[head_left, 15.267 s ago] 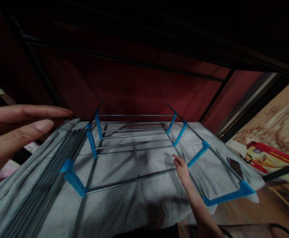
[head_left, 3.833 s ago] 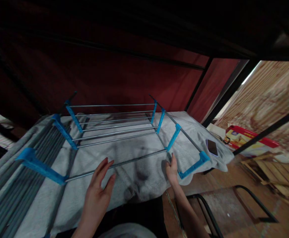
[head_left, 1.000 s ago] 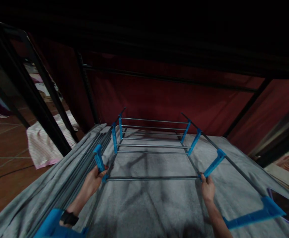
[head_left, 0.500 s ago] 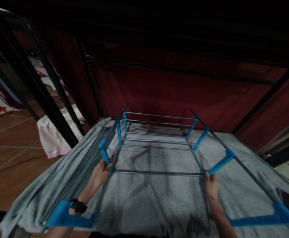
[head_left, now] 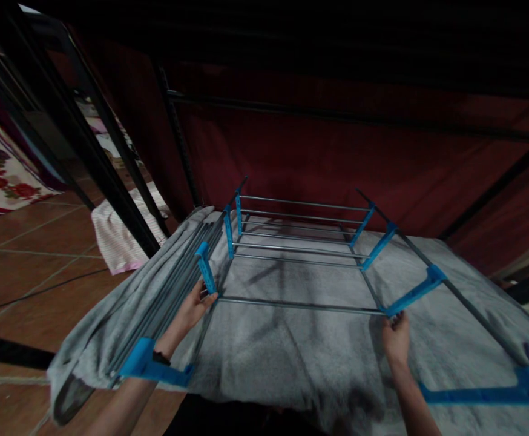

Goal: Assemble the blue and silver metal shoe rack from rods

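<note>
A rack frame of thin metal rods (head_left: 298,304) and blue plastic connectors lies on a grey cloth (head_left: 292,363). My left hand (head_left: 194,307) is closed round the lower end of a blue connector (head_left: 206,274) where the nearest cross rod joins it. At the rod's other end, my right hand (head_left: 396,335) grips the frame just under another blue connector (head_left: 413,291). Both forearms reach forward over the cloth.
A bundle of loose grey rods (head_left: 164,297) lies along the cloth's left side. Black metal posts (head_left: 105,175) stand at left before a tiled floor (head_left: 14,266) with a striped cloth (head_left: 119,236). A dark red curtain (head_left: 337,163) hangs behind.
My view has swung left since a second ago, so the frame sits further right. Both hands keep their grip at the ends of the nearest cross rod.
</note>
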{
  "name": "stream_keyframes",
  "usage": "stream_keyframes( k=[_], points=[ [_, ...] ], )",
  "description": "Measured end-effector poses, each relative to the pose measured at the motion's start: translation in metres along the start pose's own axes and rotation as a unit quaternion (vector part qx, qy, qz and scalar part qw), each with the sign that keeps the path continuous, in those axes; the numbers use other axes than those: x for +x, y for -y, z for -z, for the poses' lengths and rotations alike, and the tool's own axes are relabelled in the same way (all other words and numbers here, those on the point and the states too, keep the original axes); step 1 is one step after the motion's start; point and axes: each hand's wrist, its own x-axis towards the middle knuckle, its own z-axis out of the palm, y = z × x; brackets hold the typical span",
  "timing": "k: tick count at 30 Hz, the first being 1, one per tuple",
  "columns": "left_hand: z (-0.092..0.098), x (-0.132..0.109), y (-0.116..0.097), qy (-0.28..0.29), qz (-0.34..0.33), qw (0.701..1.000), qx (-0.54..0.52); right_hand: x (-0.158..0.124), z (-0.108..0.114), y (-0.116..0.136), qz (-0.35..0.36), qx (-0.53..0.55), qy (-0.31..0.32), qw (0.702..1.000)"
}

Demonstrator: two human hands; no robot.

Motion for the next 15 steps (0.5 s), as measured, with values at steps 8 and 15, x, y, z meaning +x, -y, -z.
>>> stream_keyframes(
  k=[8,15],
  points=[
    [-0.002,-0.016,0.031,0.036,0.018,0.998,0.048,-0.105,0.001,0.018,0.147,-0.047,0.055,0.987],
    [-0.005,-0.017,0.025,0.039,0.009,0.992,0.12,-0.149,-0.007,0.013,0.27,-0.269,0.105,0.918]
  ],
)
